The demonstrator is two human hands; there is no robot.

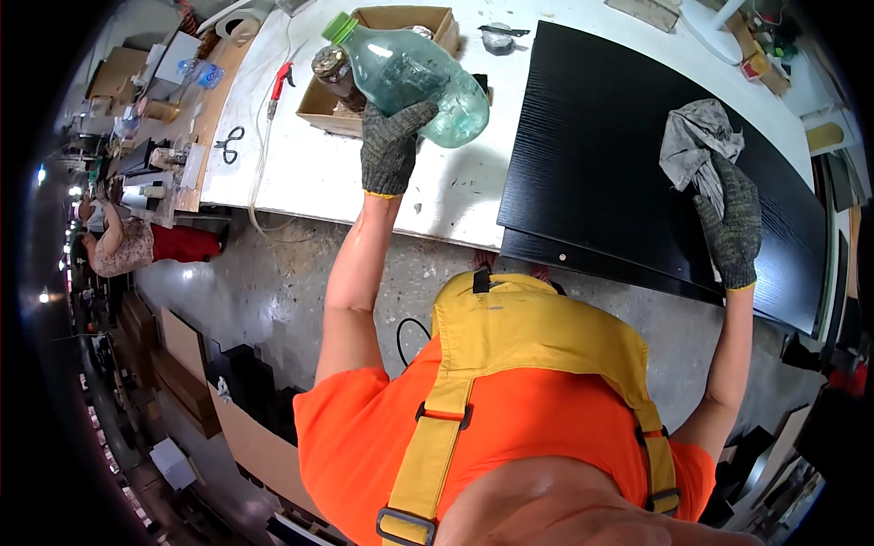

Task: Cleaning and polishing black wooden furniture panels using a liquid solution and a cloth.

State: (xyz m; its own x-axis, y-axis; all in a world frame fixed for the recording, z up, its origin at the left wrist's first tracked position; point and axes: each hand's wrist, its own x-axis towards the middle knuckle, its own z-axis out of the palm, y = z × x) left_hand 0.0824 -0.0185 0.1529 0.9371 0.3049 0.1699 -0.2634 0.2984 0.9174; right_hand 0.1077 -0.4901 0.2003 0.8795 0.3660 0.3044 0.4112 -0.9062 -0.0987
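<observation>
My left hand [394,150], in a dark knitted glove, is closed around a large clear greenish plastic bottle [410,77] with a green cap. The bottle is tilted above a cardboard box [437,20], and a jar [335,75] with dark contents stands in that box beside it. On the right, my right hand [731,218], gloved the same way, grips a crumpled grey rag [696,136]. The rag rests on a black wood-grain panel [596,136] that lies on the white table [309,182]. A second black panel edge shows beneath the first.
Scissors [229,146] and a red air blow gun [281,82] with its hose lie on the table's left. A small container [497,39] sits beyond the panel. At far left a person [127,241] stands by another workbench. Boards [246,437] lean at the lower left.
</observation>
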